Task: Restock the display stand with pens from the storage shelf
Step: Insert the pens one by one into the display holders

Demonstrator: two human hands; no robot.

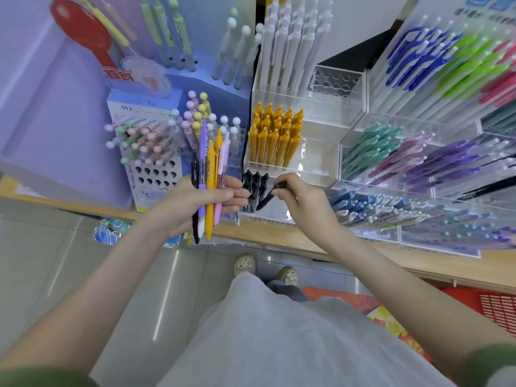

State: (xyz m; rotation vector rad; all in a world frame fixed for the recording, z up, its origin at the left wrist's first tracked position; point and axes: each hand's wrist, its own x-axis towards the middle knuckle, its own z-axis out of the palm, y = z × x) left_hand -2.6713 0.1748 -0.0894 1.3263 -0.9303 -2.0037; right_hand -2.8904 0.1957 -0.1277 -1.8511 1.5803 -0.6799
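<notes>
The black pen (pixel 268 199), just right of the frame's centre, slants tip-down toward the front row of the clear stand (pixel 315 163), beside the black pens (pixel 252 188) already standing there. The right hand (pixel 303 199) pinches it near its upper end between thumb and fingertips, so most of the barrel hangs below and left of the grip. To seat it well, I judge it should be stood upright first, lined up over a free slot, then lowered without knocking its neighbours. Left of centre, the left hand (pixel 192 205) clasps a bundle of pens (pixel 209 174) upright: purple, orange, pink, black.
</notes>
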